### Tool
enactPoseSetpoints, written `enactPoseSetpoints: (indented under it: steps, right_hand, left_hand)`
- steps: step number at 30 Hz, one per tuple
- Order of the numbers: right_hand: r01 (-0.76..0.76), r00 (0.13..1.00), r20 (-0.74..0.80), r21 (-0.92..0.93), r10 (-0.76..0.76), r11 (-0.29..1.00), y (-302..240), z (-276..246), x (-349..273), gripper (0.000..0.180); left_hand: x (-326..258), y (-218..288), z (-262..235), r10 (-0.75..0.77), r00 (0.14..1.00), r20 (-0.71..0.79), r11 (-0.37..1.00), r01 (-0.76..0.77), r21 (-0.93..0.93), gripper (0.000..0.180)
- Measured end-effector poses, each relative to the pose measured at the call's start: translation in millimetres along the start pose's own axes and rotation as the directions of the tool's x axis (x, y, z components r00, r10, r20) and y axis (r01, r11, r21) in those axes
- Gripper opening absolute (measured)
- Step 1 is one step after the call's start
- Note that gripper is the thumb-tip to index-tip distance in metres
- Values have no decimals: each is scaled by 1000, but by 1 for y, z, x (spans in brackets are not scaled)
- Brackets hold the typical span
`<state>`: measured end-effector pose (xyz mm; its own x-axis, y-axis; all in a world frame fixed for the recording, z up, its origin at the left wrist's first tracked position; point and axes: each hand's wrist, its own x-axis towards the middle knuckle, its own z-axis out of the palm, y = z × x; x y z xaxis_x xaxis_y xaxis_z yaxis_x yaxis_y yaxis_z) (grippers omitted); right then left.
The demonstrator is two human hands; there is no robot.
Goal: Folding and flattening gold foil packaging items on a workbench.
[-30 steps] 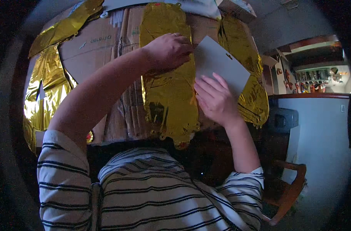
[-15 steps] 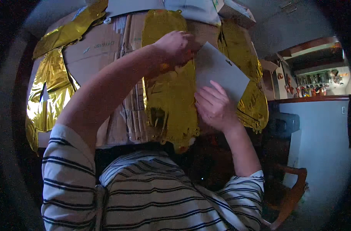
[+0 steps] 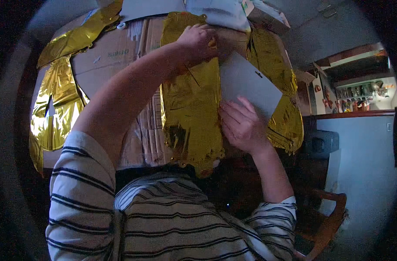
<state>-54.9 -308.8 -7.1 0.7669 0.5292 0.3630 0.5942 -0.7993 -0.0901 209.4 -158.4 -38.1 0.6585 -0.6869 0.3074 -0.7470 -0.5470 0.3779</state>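
A long, flat gold foil balloon (image 3: 194, 104) lies lengthwise before me, with small tabs along its edges and its near end hanging over the edge. My left hand (image 3: 198, 41) reaches across to its far right part, fingers curled closed on the foil; the fingertips are partly hidden. Beside the foil lies a pale flat card (image 3: 255, 82) with a hanging slot, turned at an angle. My right hand (image 3: 244, 126) rests with its fingers stretched out over the card's lower left part, close to the foil's right edge.
Brown cardboard (image 3: 107, 69) is spread underneath. More gold foil pieces lie at left (image 3: 59, 104) and right (image 3: 272, 56). A white roll (image 3: 121, 26) sits at the far left, and a white box (image 3: 268, 15) at the far right. A wooden chair (image 3: 333, 217) stands at lower right.
My left hand has moved a little farther away along the gold foil balloon. The balloon's near end has shifted slightly toward me. My right hand has barely moved on the card.
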Motion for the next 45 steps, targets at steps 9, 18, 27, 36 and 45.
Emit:
enactPoseSetpoints:
  steps: [9,18,27,36,45]
  right_hand:
    - [-3,1000,22,-8,3,1000,-1,-3,0,27]
    - [-30,999,18,27,29,999,-4,-6,0,28]
    - [9,1000,26,-68,-8,998,-16,-12,2,26]
    - [-48,995,88,13,46,999,-32,-17,-15,31]
    - [-34,997,76,32,31,999,-42,-16,-34,40]
  left_hand:
    - [10,-7,7,44,917,-396,943,93,320,43]
    - [-65,-15,-58,272,932,-238,926,-321,-200,19]
    - [-186,16,-95,525,815,-246,851,-500,160,22]
    - [-209,19,-63,468,878,-99,882,-472,-14,21]
    - [-233,40,-69,450,881,-147,893,-443,81,32]
